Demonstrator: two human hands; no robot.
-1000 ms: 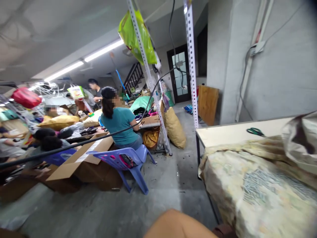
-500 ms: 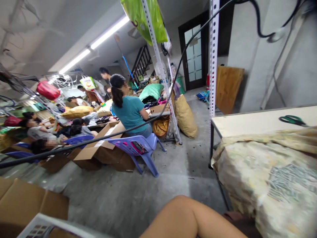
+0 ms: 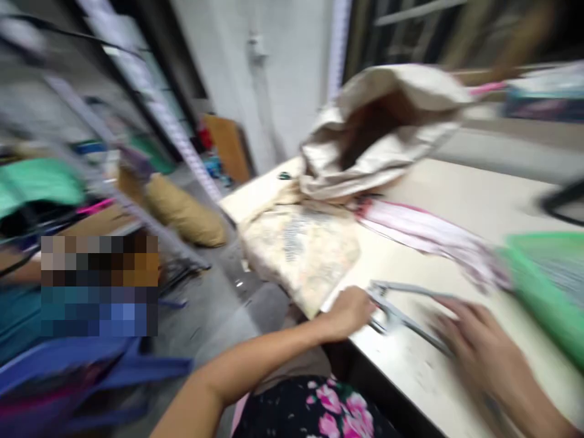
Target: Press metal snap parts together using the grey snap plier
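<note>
The whole view is smeared by motion. My left hand (image 3: 349, 313) rests at the near edge of a pale table (image 3: 474, 188), fingers curled round the end of a grey metal tool (image 3: 401, 304) that lies on the top. My right hand (image 3: 477, 347) hovers low over the table just right of that tool, its blurred fingers stretched out towards it. A patterned cloth (image 3: 301, 249) hangs over the table edge just beyond my left hand.
A crumpled beige sack (image 3: 378, 121) stands on the table behind pink-and-white striped fabric (image 3: 420, 228). A green object (image 3: 547, 280) lies at the right. On the floor are a tan sack (image 3: 185, 213) and a blue plastic chair (image 3: 91, 371); a person (image 3: 27, 304) sits at the left.
The view has swung from the room and the seated people to the table top. Both my hands have come into sight, the left now on the metal tool.
</note>
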